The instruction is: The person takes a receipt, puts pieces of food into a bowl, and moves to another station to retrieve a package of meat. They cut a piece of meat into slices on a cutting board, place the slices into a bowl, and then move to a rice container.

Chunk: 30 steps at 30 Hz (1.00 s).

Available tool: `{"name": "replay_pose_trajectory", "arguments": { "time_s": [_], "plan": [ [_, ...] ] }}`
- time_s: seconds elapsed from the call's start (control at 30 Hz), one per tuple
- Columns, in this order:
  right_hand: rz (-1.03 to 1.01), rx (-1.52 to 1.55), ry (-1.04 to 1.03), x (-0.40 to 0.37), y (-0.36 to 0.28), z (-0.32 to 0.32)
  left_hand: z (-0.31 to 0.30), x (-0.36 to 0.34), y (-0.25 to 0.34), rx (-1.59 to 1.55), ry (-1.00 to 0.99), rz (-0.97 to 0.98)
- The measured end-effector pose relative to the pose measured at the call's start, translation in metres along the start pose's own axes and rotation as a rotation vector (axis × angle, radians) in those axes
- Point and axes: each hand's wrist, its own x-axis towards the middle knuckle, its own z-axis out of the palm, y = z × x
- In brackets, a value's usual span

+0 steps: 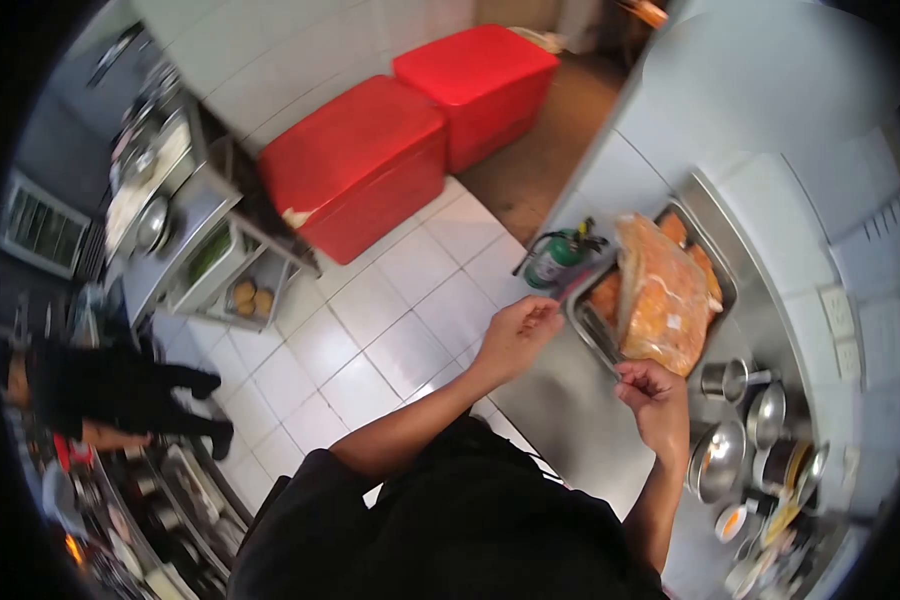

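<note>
Just left of a metal tray [595, 341], my left hand [518, 338] has its fingers curled together. Whether anything is between them is too small to tell. My right hand [656, 400] is closed in a pinch by the tray's near corner, and what it grips, if anything, cannot be made out. A large clear plastic bag [665, 295] of orange food lies tilted across the tray. More orange pieces [705, 270] show in the tray around the bag. The tray rests on a steel counter [570, 420].
Metal bowls [718, 460] and a small pot [724, 381] stand right of my right hand. A green bottle [552, 262] is behind the tray. Two red bins [360, 160] stand on the tiled floor. A person in dark clothes [120, 385] is at the far left, near shelving [220, 270].
</note>
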Motion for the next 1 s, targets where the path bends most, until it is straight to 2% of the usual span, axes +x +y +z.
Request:
{"name": "replay_pose_trajectory", "arguments": {
  "time_s": [0.03, 0.13, 0.3, 0.4, 0.5, 0.63, 0.73, 0.77, 0.93, 1.0],
  "plan": [
    [-0.047, -0.021, -0.093, 0.003, -0.001, 0.006, -0.014, -0.012, -0.003, 0.018, 0.059, 0.02],
    [-0.186, -0.022, -0.178, 0.007, -0.01, 0.037, -0.062, -0.066, -0.01, 0.099, 0.316, -0.047],
    [-0.38, -0.138, -0.442, -0.003, -0.014, 0.088, -0.11, -0.202, -0.021, 0.129, 0.764, -0.087],
    [-0.427, -0.157, -0.616, -0.023, -0.008, 0.115, -0.118, -0.278, -0.027, 0.034, 0.984, -0.127],
    [-0.393, -0.205, -0.645, -0.047, -0.005, 0.128, -0.127, -0.333, -0.037, 0.019, 1.132, -0.178],
    [-0.336, -0.227, -0.65, -0.052, 0.023, 0.146, -0.158, -0.37, -0.04, 0.103, 1.141, -0.129],
    [-0.289, -0.199, -0.667, -0.059, 0.011, 0.187, -0.194, -0.385, -0.031, 0.141, 1.164, -0.104],
    [-0.275, -0.171, -0.68, -0.064, 0.005, 0.208, -0.21, -0.393, -0.031, 0.158, 1.182, -0.081],
    [-0.48, -0.361, -0.938, -0.096, -0.041, 0.355, -0.307, -0.468, -0.041, 0.242, 1.297, -0.03],
    [-0.602, -0.441, -1.041, -0.105, -0.046, 0.419, -0.341, -0.5, -0.027, 0.093, 1.423, -0.062]
  ]
}}
